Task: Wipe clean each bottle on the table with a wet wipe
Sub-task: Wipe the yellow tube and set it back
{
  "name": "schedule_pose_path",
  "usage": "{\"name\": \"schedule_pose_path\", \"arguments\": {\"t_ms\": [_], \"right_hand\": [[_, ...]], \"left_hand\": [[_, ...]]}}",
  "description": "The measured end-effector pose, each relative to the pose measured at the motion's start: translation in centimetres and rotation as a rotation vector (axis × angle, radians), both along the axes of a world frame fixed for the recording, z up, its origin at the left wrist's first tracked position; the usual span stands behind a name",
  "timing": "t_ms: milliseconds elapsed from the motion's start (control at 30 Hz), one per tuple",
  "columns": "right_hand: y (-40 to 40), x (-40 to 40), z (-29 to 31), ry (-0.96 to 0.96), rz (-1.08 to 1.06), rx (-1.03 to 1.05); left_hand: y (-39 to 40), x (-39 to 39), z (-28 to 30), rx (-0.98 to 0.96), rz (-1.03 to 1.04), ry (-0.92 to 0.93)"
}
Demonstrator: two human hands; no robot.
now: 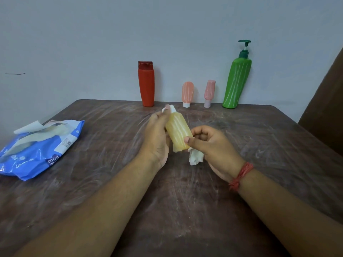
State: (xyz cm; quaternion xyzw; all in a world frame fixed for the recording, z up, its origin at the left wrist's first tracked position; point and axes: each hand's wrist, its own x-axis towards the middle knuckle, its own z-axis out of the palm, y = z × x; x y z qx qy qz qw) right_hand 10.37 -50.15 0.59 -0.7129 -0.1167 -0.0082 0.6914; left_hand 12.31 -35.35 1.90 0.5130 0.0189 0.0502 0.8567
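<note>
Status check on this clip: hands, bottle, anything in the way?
Left hand grips yellow bottle near its cap. Right hand pinches wet wipe against bottle base. Four bottles wait along the far edge; nothing in the way.

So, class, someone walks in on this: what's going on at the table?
A person is cleaning bottles. The left hand holds a yellow bottle tilted above the table, while the right hand grips its lower end with a crumpled wipe. Four more bottles stand by the wall: red, orange, pink and a green pump bottle. An opened blue wipe pack lies to the left.
</note>
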Motion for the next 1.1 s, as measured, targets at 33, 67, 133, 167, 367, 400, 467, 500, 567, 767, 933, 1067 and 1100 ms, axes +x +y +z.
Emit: {"name": "schedule_pose_path", "arguments": {"t_ms": [33, 67, 133, 167, 367, 400, 467, 500, 567, 767, 933, 1067, 1100], "right_hand": [[0.0, 0.0, 0.2, 0.047, 0.034, 0.092], [-0.1, -0.1, 0.3, 0.093, 0.084, 0.159], [-0.1, -0.2, 0.3, 0.149, 0.188, 0.197], [-0.1, -0.2, 0.1, 0.158, 0.208, 0.185], [-1.5, 1.0, 0.7, 0.12, -0.006, 0.287], [-1.9, 1.2, 0.9, 0.117, -0.022, 0.34], [-2.3, 1.2, 1.2, 0.103, 0.003, 0.423], [-2.4, 1.1, 1.3, 0.089, 0.023, 0.438], [-2.0, 0.6, 1.5, 0.055, 0.053, 0.435], [-0.7, 0.1, 1.1, -0.223, -0.059, 0.003], [-0.4, -0.3, 1.0, -0.667, -0.302, -0.623], [0.2, -0.7, 0.7, -0.747, -0.248, -0.766], [0.3, -0.8, 0.7, -0.754, -0.209, -0.789]], "left_hand": [[0.1, -0.1, 0.0, -0.066, -0.068, 0.009], [0.2, -0.1, -0.1, -0.135, -0.138, 0.021], [0.4, -0.1, -0.2, -0.222, -0.23, 0.019], [0.4, -0.1, -0.3, -0.229, -0.238, 0.013], [1.1, 0.4, -0.3, -0.232, -0.121, 0.035], [1.1, 0.4, -0.4, -0.217, -0.112, 0.049], [0.9, 0.4, -0.6, -0.174, -0.102, 0.074], [0.7, 0.3, -0.6, -0.144, -0.101, 0.084], [0.2, 0.0, -0.7, -0.081, -0.106, 0.103], [-0.2, -0.3, -1.0, 0.016, -0.178, 0.136], [-0.6, -0.4, -1.2, 0.014, -0.212, 0.102], [-0.9, -0.9, -1.2, -0.003, -0.268, 0.109], [-0.8, -1.0, -1.2, -0.031, -0.273, 0.119]]}}
